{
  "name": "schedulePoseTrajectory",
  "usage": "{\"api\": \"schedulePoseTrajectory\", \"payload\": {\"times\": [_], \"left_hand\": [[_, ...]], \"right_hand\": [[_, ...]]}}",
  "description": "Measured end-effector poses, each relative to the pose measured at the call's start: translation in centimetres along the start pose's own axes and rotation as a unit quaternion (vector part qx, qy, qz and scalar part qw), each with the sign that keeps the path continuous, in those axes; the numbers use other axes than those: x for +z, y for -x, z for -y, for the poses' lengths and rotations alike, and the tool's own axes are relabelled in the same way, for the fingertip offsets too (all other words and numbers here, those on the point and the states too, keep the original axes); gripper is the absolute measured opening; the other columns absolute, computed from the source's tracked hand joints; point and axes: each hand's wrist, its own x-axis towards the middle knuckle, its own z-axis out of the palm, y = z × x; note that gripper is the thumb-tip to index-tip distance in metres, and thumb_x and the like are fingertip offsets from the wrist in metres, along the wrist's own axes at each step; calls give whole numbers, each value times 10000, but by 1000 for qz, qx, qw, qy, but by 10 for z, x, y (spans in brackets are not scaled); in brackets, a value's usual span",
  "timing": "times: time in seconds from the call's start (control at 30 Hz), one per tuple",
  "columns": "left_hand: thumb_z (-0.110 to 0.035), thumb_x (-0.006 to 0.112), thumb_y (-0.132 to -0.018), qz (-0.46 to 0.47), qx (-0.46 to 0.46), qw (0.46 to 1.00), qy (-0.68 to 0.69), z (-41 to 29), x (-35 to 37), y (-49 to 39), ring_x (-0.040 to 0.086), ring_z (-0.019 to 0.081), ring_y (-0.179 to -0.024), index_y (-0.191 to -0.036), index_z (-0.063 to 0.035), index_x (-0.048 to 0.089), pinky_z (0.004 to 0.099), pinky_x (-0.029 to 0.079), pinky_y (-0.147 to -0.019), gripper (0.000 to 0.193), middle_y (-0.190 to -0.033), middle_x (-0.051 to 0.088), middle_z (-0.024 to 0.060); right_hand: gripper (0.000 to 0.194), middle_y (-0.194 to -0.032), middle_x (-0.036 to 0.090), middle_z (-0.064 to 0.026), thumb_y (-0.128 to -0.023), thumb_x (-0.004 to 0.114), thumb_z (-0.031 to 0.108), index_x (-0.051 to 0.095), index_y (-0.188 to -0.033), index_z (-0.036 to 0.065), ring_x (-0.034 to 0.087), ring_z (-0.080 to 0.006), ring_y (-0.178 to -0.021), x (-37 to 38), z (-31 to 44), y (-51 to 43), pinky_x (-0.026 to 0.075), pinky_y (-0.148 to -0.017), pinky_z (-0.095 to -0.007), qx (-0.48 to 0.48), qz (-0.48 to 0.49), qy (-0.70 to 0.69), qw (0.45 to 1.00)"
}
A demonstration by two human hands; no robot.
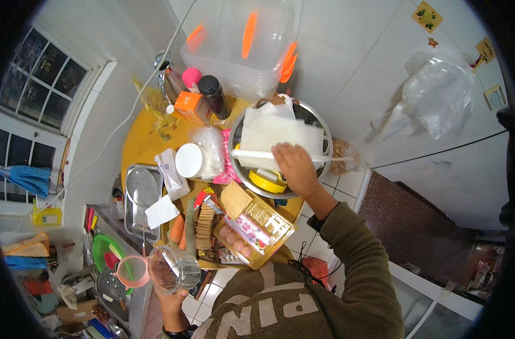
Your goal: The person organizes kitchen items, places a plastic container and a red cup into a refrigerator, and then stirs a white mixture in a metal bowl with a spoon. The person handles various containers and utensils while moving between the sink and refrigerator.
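Note:
My left hand holds a clear glass jar, tilted, at the lower left. Right beside the jar is a pink plastic funnel or strainer; whether my fingers also touch it is hidden. My right hand lies over a large metal basin, its fingers extended across a blurred white bar-like edge. Under the fingers, a cream-white bag or sheet covers much of the basin. A yellow-rimmed round part shows in the basin below my hand. My grip there is unclear.
On the yellow table stand stacked clear bins, a dark bottle and a white-lidded tub. Nearer lie a metal tray, carrots, crackers and an egg carton. A white cable hangs at left.

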Motion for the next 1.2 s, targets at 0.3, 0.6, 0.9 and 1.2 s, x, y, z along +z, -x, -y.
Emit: {"api": "schedulePoseTrajectory", "payload": {"times": [0.3,0.6,0.9,1.2], "left_hand": [[-481,895,-571,-10,-1,1000,-8,-6,9,-5,424,277,-1276,-1462,-7,212,420,381,-1043,1219,-1409,370,143],[-465,901,-566,-21,-15,1000,15,-10,20,0,421,262,-1279,-1457,-3,226,404,381,-1036,1210,-1413,374,129],[-460,876,-582,-31,2,999,11,-15,20,9,373,297,-1318,-1474,-11,199,439,379,-1049,1206,-1456,321,144],[-439,881,-589,-35,-12,999,5,-14,16,18,406,273,-1301,-1476,-12,201,417,397,-1036,1198,-1451,333,135]], "right_hand": [[712,-1454,368,-209,-727,607,43,371,-1397,-15,354,-338,-1354,-8,-11,24,297,-1102,-473,69,59,-161,983],[214,-1055,658,-170,-860,579,165,670,-1018,53,626,-361,-987,10,-143,3,499,-836,-461,381,162,-76,907],[274,-920,683,-160,-890,584,314,684,-938,63,648,-361,-874,35,-139,-6,502,-767,-467,391,140,-158,896],[354,-814,665,-188,-874,586,350,660,-821,7,651,-325,-776,59,-153,-5,492,-712,-436,408,205,-260,851]]}}
